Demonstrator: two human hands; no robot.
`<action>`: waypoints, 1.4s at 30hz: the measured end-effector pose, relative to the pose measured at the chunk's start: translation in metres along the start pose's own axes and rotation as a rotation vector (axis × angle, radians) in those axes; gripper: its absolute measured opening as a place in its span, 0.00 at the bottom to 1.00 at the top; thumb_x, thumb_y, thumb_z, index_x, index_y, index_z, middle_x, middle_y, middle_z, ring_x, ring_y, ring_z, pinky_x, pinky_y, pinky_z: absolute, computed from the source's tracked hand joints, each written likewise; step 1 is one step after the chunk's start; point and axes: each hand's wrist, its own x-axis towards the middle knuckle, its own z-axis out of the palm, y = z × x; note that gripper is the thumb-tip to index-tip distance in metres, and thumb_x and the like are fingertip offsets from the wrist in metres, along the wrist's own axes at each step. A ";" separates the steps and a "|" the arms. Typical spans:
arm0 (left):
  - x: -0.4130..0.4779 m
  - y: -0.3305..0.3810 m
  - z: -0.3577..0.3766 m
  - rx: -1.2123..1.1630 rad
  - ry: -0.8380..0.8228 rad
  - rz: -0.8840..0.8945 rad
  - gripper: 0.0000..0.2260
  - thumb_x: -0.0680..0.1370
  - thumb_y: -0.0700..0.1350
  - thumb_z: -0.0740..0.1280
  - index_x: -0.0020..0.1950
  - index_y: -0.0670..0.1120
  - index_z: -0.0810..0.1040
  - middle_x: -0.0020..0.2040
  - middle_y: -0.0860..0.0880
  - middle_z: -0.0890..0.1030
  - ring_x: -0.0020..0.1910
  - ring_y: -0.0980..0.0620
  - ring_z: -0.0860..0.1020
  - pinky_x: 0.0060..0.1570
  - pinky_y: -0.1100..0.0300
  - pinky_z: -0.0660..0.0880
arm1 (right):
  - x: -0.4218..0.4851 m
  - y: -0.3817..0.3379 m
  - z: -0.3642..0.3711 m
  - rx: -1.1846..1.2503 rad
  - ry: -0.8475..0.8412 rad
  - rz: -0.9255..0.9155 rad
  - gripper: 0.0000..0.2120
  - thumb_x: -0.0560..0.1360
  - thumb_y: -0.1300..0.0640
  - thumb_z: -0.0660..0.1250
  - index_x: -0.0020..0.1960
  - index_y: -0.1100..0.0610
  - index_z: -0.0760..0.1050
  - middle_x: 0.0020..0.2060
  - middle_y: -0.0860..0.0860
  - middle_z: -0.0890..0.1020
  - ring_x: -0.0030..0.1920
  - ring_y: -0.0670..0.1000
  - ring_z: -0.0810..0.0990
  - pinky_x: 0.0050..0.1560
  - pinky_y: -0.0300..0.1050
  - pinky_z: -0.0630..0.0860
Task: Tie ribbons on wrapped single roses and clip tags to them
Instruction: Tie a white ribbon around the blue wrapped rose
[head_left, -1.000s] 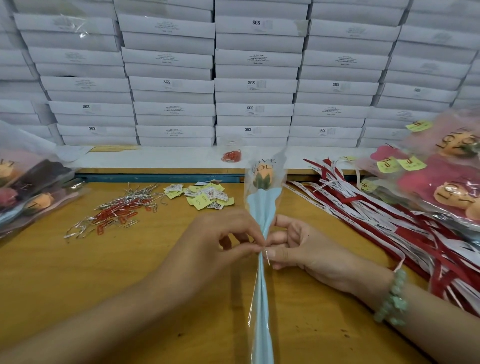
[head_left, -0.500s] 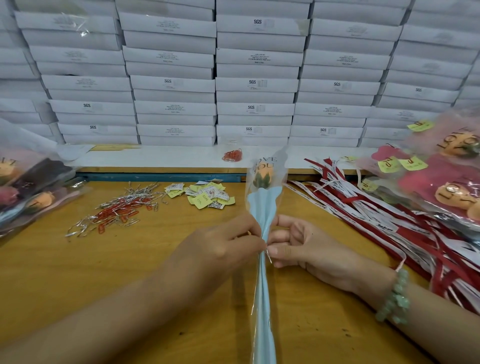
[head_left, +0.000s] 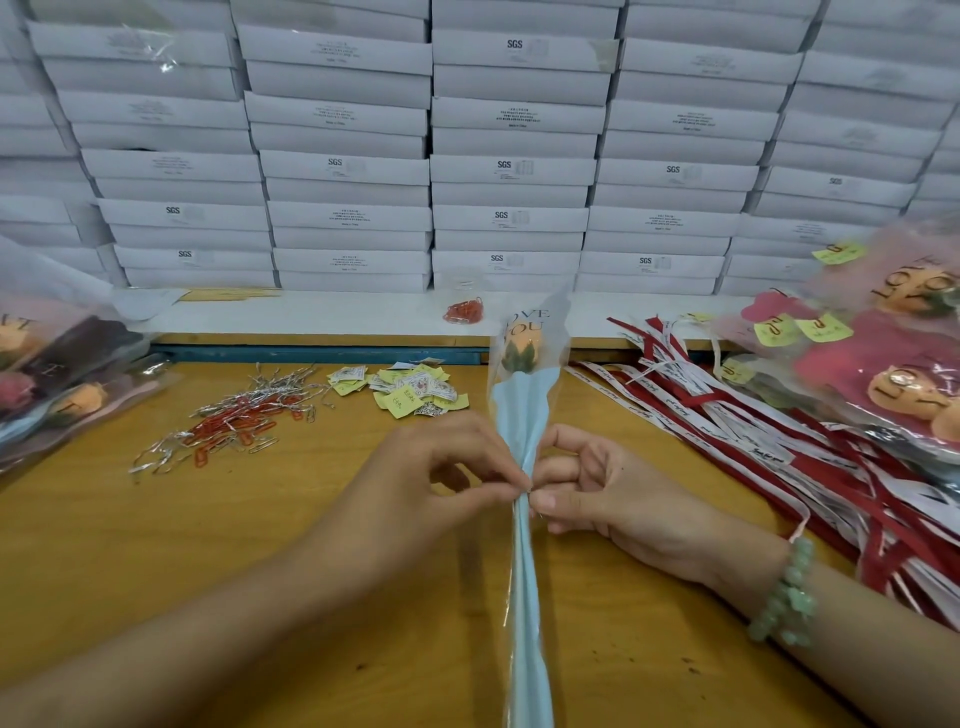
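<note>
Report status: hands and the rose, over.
Left hand and right hand both pinch the wrapped rose at its waist. No ribbon or tag visible on it. Ribbons right, paper clips left, clear of the work.

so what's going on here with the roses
A person is working on one wrapped rose at the table. The left hand and right hand both pinch its wrap at the waist, with something thin and silvery between the fingertips. No ribbon or tag shows on it yet; ribbons lie right, tags and paper clips left.
</note>
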 end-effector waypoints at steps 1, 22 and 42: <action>0.001 -0.001 -0.001 -0.137 0.013 -0.099 0.05 0.69 0.43 0.75 0.43 0.48 0.86 0.42 0.51 0.83 0.42 0.52 0.82 0.43 0.58 0.80 | 0.000 0.000 0.000 0.004 -0.002 -0.001 0.19 0.69 0.65 0.71 0.59 0.60 0.72 0.46 0.54 0.84 0.43 0.47 0.84 0.40 0.37 0.80; -0.009 -0.014 0.009 -0.079 0.010 -0.085 0.26 0.71 0.30 0.73 0.57 0.59 0.78 0.45 0.53 0.79 0.40 0.53 0.84 0.45 0.63 0.80 | -0.002 0.001 0.006 -0.080 0.032 -0.060 0.13 0.69 0.63 0.72 0.53 0.57 0.76 0.45 0.52 0.84 0.43 0.46 0.83 0.40 0.37 0.81; -0.014 -0.014 0.003 0.553 -0.078 0.375 0.04 0.73 0.38 0.70 0.46 0.41 0.83 0.43 0.48 0.81 0.37 0.53 0.80 0.31 0.59 0.78 | -0.001 -0.001 0.010 -0.225 0.073 0.017 0.06 0.73 0.66 0.70 0.49 0.60 0.76 0.39 0.54 0.84 0.40 0.48 0.84 0.38 0.38 0.81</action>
